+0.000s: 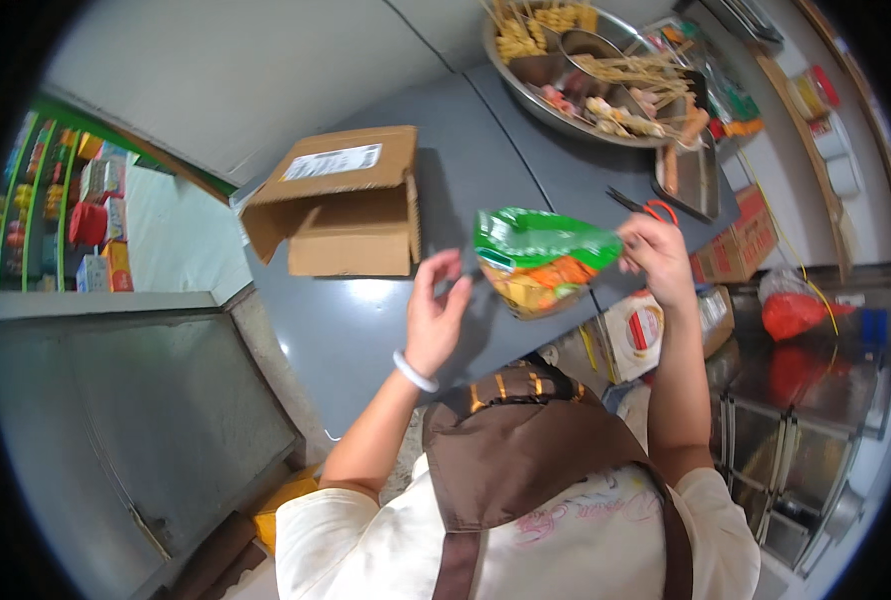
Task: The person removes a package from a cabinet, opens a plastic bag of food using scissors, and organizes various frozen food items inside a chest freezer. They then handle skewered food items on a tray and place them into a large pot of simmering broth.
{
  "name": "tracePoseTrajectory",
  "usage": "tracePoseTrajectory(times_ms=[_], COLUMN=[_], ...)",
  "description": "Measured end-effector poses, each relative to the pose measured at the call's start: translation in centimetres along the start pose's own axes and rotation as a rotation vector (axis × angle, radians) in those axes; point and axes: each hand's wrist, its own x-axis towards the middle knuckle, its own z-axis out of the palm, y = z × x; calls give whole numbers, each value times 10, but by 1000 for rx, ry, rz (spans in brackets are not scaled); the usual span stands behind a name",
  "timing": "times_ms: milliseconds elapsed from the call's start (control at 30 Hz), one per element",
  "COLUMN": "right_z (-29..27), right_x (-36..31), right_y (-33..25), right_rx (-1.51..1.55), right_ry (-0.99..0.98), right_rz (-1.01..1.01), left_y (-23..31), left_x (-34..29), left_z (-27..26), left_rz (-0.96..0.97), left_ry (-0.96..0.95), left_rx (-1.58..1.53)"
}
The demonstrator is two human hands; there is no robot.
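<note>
My right hand [658, 262] pinches the upper right corner of a plastic food packet [546, 255]. The packet is green along its top, with orange and yellow food pictured below, and it hangs above the grey table. To the left of the packet is my left hand [436, 312], its fingers apart and nothing in them. A white bangle [416, 372] circles that wrist. Behind the left hand stands a cardboard box [351, 240] with its near side open and a white label on top. Scissors [656, 208] with orange-red handles lie just beyond my right hand.
A large steel bowl [526, 100] with skewered food stands at the back right. Beside it lies a metal tray [701, 190] with sausages. Cartons [741, 235] stand past the table's right edge. Shelves of colourful goods [41, 200] are at far left.
</note>
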Motion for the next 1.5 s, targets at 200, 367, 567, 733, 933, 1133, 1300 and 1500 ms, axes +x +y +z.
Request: tracePoseTrajectory(times_ms=[200,367,567,733,933,1133,1300,1500], right_z=[2,-31,-67,-104,-80,-71,-80,-93], right_x=[-7,-5,4,-14,-30,-26,-16,-26], right_y=[5,42,103,227,188,186,179,174], right_rx=[39,61,-361,-1130,-931,-995,-948,-1025], right_ry=[197,476,585,636,586,627,525,491], right_rz=[-101,-74,90,92,425,367,413,394], left_y=[24,38,64,67,77,80,105,146], left_x=[67,96,110,127,127,128,129,122], left_z=[30,44,76,92,78,82,80,90], left_rz=[92,122,60,5,-52,-29,79,516], left_ry=[-320,-151,-186,-277,-339,-306,-378,-623], left_rx=[-103,-194,-335,-333,-236,-187,265,1145])
